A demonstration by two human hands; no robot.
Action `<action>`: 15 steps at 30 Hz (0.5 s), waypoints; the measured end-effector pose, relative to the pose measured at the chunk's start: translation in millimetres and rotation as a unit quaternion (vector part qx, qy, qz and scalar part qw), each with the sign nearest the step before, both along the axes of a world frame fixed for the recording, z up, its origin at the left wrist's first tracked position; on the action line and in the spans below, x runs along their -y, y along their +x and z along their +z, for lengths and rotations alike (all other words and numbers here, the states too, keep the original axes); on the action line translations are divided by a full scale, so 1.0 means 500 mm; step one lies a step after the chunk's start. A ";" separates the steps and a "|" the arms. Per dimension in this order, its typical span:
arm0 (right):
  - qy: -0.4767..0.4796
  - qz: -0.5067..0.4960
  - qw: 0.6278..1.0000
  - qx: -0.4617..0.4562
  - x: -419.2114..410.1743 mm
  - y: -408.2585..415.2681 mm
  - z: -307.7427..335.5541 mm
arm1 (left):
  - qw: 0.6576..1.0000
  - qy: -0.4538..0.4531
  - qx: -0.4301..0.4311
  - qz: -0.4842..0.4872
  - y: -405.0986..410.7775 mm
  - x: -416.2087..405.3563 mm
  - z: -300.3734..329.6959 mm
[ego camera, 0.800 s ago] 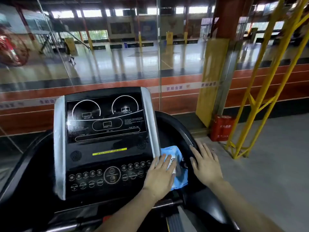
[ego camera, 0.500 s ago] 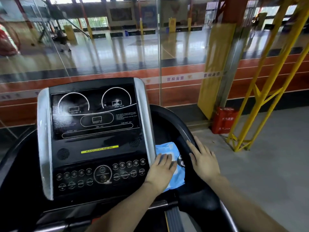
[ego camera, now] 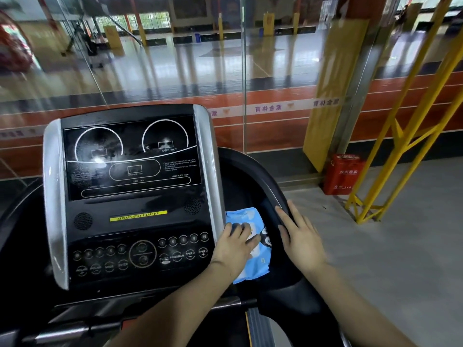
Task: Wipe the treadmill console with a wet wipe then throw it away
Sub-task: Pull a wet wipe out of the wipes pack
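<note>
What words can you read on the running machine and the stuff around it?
"ALWAYS STAY HEALTHY": yellow strip on the black treadmill console.
"SPEED km/h": right dial.
"PROGRAM", "SPEED": bottom buttons.
"HEART RATE": by the long oval window.
Small white warning paragraph: too small to read.
Blue wet wipe pack, red box, glass wall strip: not readable.

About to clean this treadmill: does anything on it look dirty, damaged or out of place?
The console display shows cloudy smudges around both dials. A blue wipe pack lies beside it under the left hand. No damage shows.
</note>
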State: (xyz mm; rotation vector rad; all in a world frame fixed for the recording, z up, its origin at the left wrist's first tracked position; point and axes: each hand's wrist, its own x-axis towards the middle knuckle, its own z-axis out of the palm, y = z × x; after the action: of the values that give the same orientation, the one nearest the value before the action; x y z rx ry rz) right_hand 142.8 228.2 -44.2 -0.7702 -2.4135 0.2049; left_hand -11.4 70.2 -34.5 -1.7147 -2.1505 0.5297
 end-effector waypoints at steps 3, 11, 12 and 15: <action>-0.005 0.002 1.000 -0.006 -0.005 0.000 -0.004 | 1.000 -0.004 0.009 0.003 -0.005 -0.007 0.014; -0.015 0.016 1.000 -0.012 -0.006 0.002 -0.006 | 0.999 0.028 0.038 -0.016 -0.002 0.021 0.043; -0.017 0.015 1.000 -0.010 -0.005 0.001 -0.005 | 0.999 0.035 0.036 -0.017 -0.004 0.033 0.044; 0.018 0.015 1.000 0.001 0.002 0.001 0.004 | 0.997 0.076 0.034 -0.005 -0.008 0.081 0.049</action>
State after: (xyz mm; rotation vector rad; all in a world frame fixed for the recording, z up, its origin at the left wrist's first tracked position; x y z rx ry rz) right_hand 143.4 227.2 -42.2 -0.7172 -2.4250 0.1717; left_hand -15.2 29.8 -10.2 -1.6821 -2.1652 0.3001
